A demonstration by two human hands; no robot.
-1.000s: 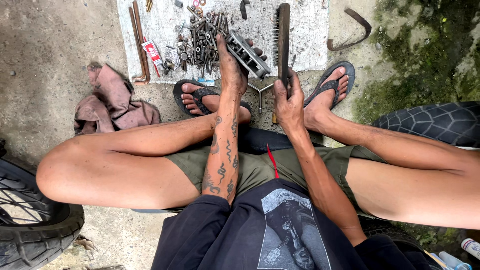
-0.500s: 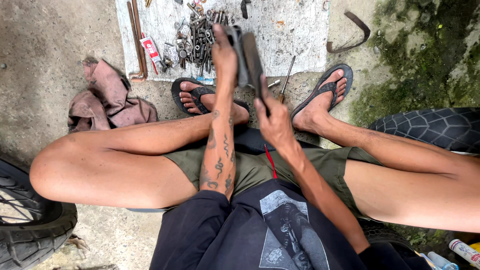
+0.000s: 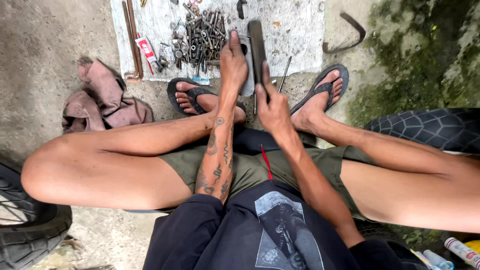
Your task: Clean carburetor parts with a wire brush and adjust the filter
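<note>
Metal part: grey block [image 3: 246, 65], clasped by left hand [image 3: 233, 62]
Dark bar [image 3: 257, 47]: gripped by right hand [image 3: 272, 107]
Bolts [image 3: 202, 32]: heaped at sheet's [image 3: 300, 35] near edge

Dark flat file [image 3: 257, 47] upright against grey metal part [image 3: 246, 65].

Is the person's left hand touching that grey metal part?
Touching. The head view shows the left hand wrapped over the grey metal part, fingers pressed against it.
</note>
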